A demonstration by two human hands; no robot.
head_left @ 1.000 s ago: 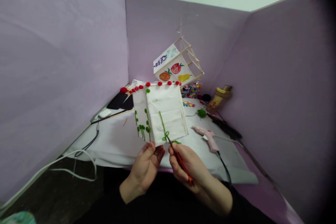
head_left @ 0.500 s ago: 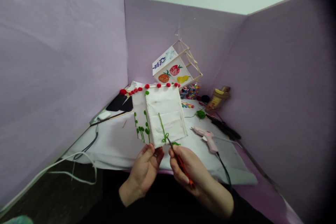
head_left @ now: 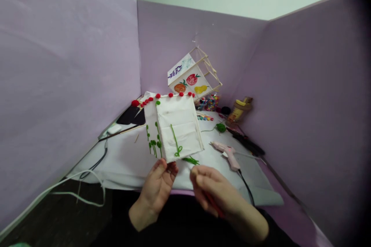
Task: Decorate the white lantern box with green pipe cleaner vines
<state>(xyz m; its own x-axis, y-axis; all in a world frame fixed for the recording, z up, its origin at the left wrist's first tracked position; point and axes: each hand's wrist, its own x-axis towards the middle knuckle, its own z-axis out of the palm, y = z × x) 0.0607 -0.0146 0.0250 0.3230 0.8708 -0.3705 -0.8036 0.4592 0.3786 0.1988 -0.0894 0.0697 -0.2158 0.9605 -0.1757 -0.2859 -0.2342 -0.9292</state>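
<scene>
My left hand [head_left: 158,183] grips the lower corner of a white paper-covered box [head_left: 179,114] between thumb and fingers, holding it tilted above the table. Red pom-poms [head_left: 171,95] line its top edge. Green yarn stems and leaves decorate the left side, and a single green yarn stem [head_left: 175,139] with a loop at its foot lies on the front panel. My right hand [head_left: 210,189], a little blurred, is closed around a red-handled pointed tool [head_left: 214,203], apart from the box. Fingers hide the tool's tip. Cut green yarn pieces [head_left: 191,160] lie on the table between box and hand.
A pink glue gun [head_left: 227,154] with a cord rests at right, near a green yarn ball [head_left: 220,127] and dark scissors [head_left: 246,142]. Behind hangs a stick-framed lantern [head_left: 193,75] with painted fruit. Purple panels [head_left: 304,85] enclose the white-covered table [head_left: 121,162].
My right hand has drawn back from the front panel toward the lower right, taking the tool's tip off the yarn loop. The box has shifted slightly left in view, still in my left hand.
</scene>
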